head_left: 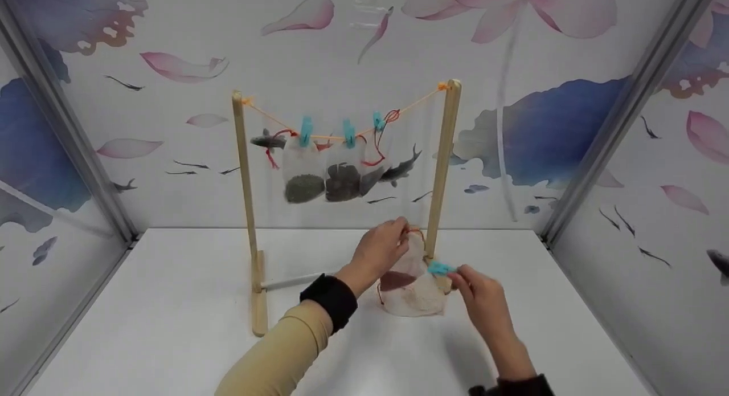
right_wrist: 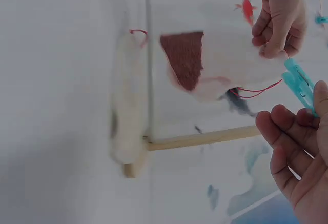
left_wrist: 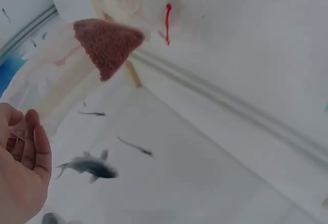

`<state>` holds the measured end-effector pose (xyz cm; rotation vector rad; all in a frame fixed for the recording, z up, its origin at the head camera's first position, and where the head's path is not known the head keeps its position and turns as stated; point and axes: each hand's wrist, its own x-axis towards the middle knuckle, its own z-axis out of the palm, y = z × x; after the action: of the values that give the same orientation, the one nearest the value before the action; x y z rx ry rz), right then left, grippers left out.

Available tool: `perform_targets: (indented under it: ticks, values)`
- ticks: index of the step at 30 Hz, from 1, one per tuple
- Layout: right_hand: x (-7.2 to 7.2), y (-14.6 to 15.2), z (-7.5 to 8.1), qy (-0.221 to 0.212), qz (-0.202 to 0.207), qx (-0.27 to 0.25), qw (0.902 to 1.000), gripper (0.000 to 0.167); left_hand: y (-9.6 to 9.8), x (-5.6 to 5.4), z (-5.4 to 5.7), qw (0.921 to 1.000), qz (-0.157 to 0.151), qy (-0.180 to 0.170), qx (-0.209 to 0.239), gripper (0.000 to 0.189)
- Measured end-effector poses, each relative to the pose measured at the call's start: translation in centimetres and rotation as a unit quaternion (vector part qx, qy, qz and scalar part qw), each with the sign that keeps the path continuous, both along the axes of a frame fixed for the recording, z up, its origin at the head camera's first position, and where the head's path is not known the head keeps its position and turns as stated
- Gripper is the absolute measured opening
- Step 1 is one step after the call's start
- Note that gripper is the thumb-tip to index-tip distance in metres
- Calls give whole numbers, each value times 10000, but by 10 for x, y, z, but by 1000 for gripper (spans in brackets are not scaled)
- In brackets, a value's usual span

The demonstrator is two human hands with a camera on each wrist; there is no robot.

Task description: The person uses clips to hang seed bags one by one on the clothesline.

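Note:
My left hand (head_left: 380, 248) pinches the top of a sheer white drawstring pouch (head_left: 409, 256). Dark red, grainy-looking stuff (left_wrist: 107, 45) fills the pouch's bottom corner, and its red cord (right_wrist: 251, 89) dangles at the side. Between thumb and fingers, my right hand (head_left: 487, 302) holds a light-blue clothespin (head_left: 441, 268), its tips pointing toward the pouch. In the right wrist view the clothespin (right_wrist: 299, 84) is just below the left fingertips. Another pale pouch (head_left: 416, 305) lies on the table behind the held one, by the foot of the right post.
Two wooden posts (head_left: 244, 179) carry a sagging orange string (head_left: 421, 102). Three blue clothespins (head_left: 306, 131) clip pouches (head_left: 304, 188) with dark contents to it, red cords hanging. A pale bar (head_left: 296, 281) runs low between the posts. Printed panels (head_left: 171, 31) enclose the white table (head_left: 171, 327).

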<state>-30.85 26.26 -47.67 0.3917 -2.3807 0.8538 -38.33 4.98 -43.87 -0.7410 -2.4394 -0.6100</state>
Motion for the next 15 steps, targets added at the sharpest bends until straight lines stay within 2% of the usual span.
perform_targets:
  ticks: [2, 4, 6, 7, 9, 11, 13, 15]
  values:
    - [-15, 3, 33, 657, 77, 377, 9971, 18, -1, -3, 21, 9965, 99, 722, -422, 5]
    - [-33, 6, 69, 1213, 217, 679, 9901, 20, -2, -5, 44, 9870, 260, 1332, -859, 8]
    - [-50, 7, 104, 1727, 351, 983, 9794, 24, -3, -7, 69, 9798, 371, 1606, -1135, 10]
    - [-58, 6, 121, 1947, 393, 1165, 9731, 26, -2, -7, 83, 9805, 389, 1522, -1179, 12]
    - [-72, 4, 152, 2291, 423, 1556, 9600, 29, 0, -10, 109, 9864, 465, 1144, -1088, 15]
    - [-84, 0, 180, 2518, 370, 1972, 9468, 30, 3, -13, 132, 9939, 578, 544, -764, 17]
    - [-92, -5, 204, 2632, 272, 2376, 9346, 30, 7, -17, 150, 9954, 830, 72, -476, 17]
    - [-98, -12, 225, 2669, 183, 2720, 9243, 29, 10, -21, 163, 9928, 1136, -176, -343, 16]
